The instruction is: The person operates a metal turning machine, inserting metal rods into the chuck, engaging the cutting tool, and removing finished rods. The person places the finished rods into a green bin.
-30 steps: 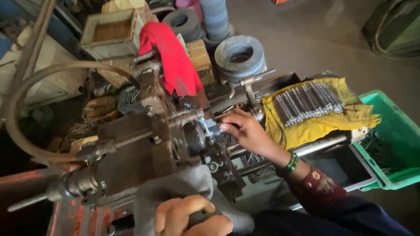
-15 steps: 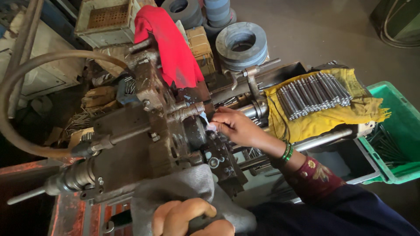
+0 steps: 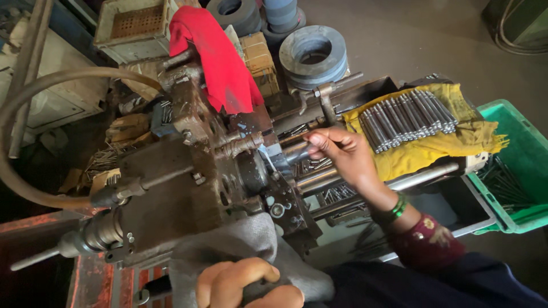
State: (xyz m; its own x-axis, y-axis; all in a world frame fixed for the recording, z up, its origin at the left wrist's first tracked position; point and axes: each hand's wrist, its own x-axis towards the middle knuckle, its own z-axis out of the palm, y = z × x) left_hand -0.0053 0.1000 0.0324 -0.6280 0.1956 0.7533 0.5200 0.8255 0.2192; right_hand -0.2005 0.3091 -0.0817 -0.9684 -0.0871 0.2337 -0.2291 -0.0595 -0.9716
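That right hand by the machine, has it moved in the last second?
Yes. The right hand has drawn back from the machine's dark head toward the yellow cloth.

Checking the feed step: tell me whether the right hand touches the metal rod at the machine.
Touching. The head view shows the right hand pinching the metal rod.

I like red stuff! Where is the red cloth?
The red cloth hangs over the top of the machine, upper left of middle, just left of the cardboard box.
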